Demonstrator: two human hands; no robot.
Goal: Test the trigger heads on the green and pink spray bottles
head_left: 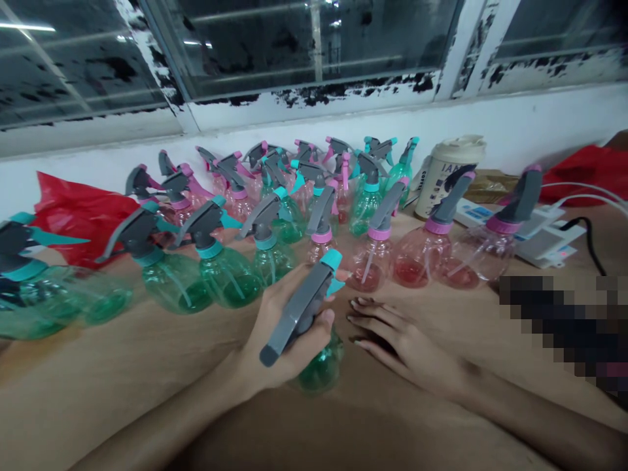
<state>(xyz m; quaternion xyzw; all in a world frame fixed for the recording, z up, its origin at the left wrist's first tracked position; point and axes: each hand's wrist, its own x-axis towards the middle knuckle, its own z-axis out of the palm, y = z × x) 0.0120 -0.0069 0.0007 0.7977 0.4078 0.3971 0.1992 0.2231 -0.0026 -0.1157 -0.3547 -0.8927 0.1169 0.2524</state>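
My left hand (289, 327) is wrapped round the neck of a green spray bottle (321, 366) with a grey and teal trigger head. The bottle is in front of me, its nozzle pointing away toward the rows; its lower part is partly hidden by the hand. To its right, my right hand (400, 337) rests on the table with the fingers stretched out, touching no bottle. Just beyond the hands stand pink spray bottles (370, 261) with pink collars. More green spray bottles (230, 278) with teal collars are in line on the left.
Several more spray bottles crowd behind, near the wall. A paper coffee cup (449, 176) with a lid stands at the back right, beside a white power strip (544, 239) with cables. Red plastic bags (81, 212) lie left and far right. Window frames run above.
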